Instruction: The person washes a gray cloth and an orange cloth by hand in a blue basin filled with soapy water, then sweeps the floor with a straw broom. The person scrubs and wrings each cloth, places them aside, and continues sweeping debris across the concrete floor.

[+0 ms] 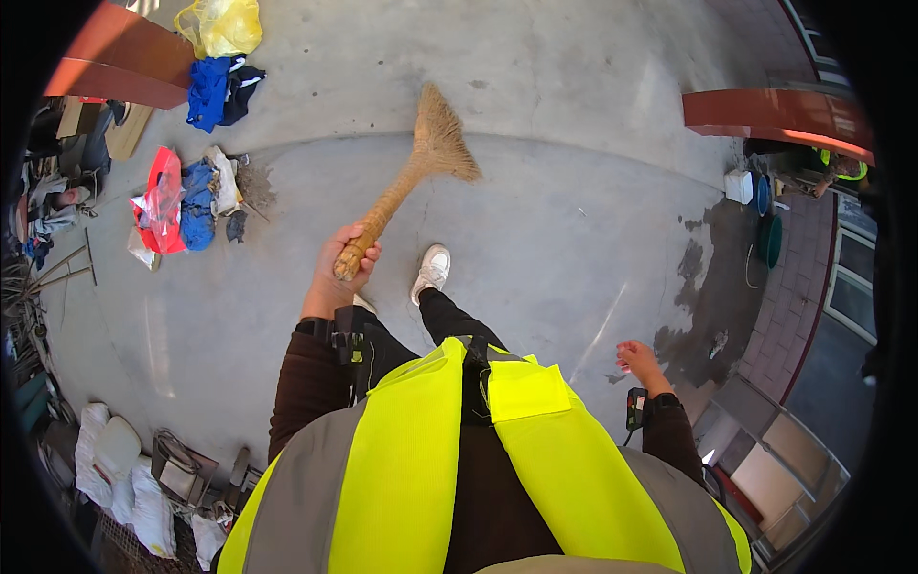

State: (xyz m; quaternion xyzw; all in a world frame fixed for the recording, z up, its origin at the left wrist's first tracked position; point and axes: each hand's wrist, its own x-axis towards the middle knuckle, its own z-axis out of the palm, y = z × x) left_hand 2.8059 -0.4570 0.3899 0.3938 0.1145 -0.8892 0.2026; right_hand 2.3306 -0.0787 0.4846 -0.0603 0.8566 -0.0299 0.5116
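My left hand [344, 269] is closed around the handle of a straw hand broom [401, 186]. The broom slants up and to the right, its fanned bristles over the grey concrete floor [545, 208]; whether they touch the floor I cannot tell. Off to the right side, my right hand [638, 362] hangs with nothing in it, its fingers loosely curled. A small pile of dirt [256, 185] lies on the floor to the left, beside crumpled blue cloth [197, 204], a white rag [225, 181] and a red plastic bag [165, 201].
Red pillars [129, 57] stand at both sides. A yellow bag [222, 27] and blue clothing [208, 93] lie upper left, white sacks [152, 509] lower left. At right are a wet patch [724, 280], a green basin [770, 241], a white container [739, 186] and another person [839, 168].
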